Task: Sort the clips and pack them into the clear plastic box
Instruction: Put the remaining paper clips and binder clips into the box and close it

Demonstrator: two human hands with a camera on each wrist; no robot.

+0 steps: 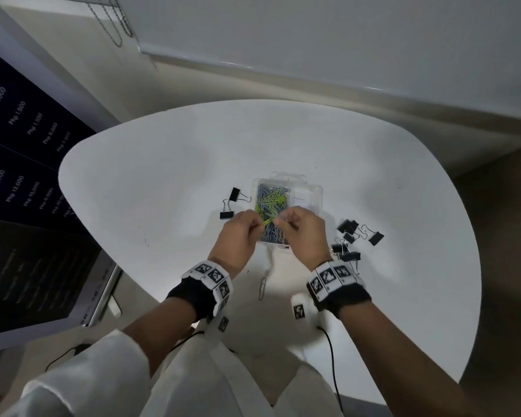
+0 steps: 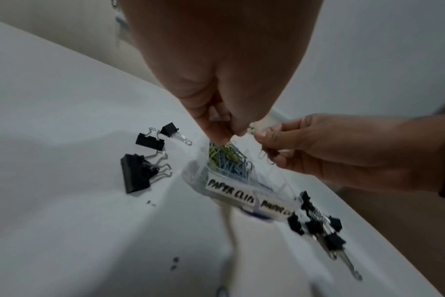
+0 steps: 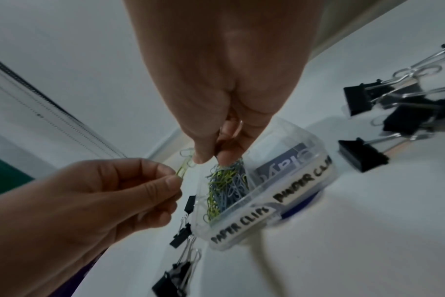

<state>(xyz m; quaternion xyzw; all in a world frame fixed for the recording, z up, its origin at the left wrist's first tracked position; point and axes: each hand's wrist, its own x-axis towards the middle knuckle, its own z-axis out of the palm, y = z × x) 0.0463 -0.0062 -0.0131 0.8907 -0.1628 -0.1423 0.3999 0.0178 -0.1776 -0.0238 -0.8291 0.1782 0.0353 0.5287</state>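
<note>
Over table (image 1: 163, 176), hands (image 1: 268, 227) pinch clips (image 3: 183, 168).

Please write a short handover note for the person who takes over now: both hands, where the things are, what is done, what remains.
Left hand pinches a yellow-green paper clip; right hand pinches silver clips linked to it, above the clear plastic box.
Done: blue and yellow-green paper clips fill one compartment.
Left: separate the held clips; one paper clip lies on the table; black binder clips sit left and right of the box, unpacked.
</note>
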